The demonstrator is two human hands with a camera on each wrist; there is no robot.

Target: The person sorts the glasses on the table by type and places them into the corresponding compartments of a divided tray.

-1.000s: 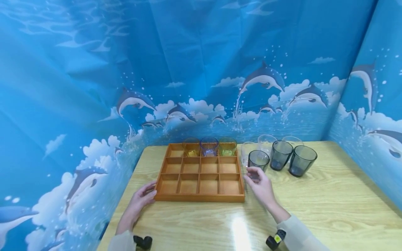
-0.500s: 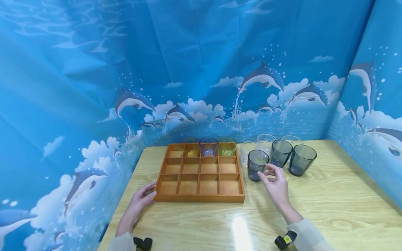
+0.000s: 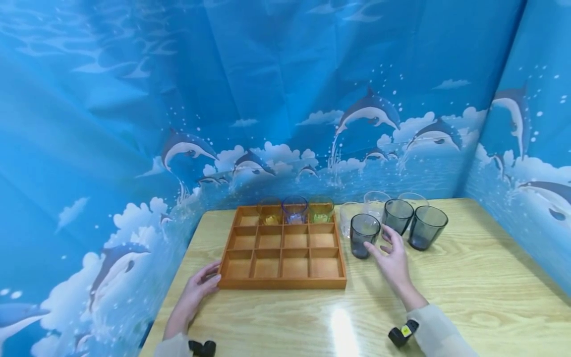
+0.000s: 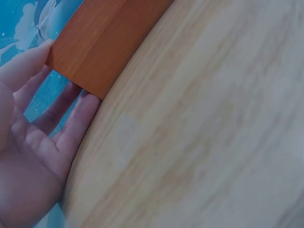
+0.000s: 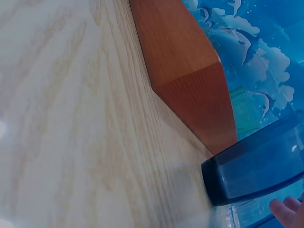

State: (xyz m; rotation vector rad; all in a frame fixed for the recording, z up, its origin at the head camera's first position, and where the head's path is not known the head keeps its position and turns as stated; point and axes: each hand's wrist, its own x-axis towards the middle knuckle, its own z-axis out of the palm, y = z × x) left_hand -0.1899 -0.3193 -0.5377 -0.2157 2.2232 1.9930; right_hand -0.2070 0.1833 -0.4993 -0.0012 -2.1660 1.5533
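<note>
A wooden compartment tray [image 3: 285, 283] lies on the table. My left hand [image 3: 195, 296] rests at its front left corner, thumb and extended fingers touching the wood, as the left wrist view shows. On the right, my right hand [image 3: 394, 265] is beside the nearest dark grey glass tumbler [image 3: 362, 243], which stands upright by the tray's right side. Thumb and fingers are spread; in the right wrist view the visible fingertips [image 5: 283, 211] are apart from the tumbler [image 5: 256, 166]. Thumb contact is unclear in the head view.
In the tray's back row stand an amber glass [image 3: 269, 217], a blue glass [image 3: 295, 210] and a green glass [image 3: 321, 214]. Two more dark tumblers [image 3: 398, 215] [image 3: 427, 228] stand to the right, with several clear glasses [image 3: 350, 218] behind. A dolphin-print curtain [image 3: 285, 99] borders the table.
My right hand has moved right, from in front of the nearest dark tumbler to its right side, with its fingers now reaching slightly farther back. My left hand has stayed at the tray corner.
</note>
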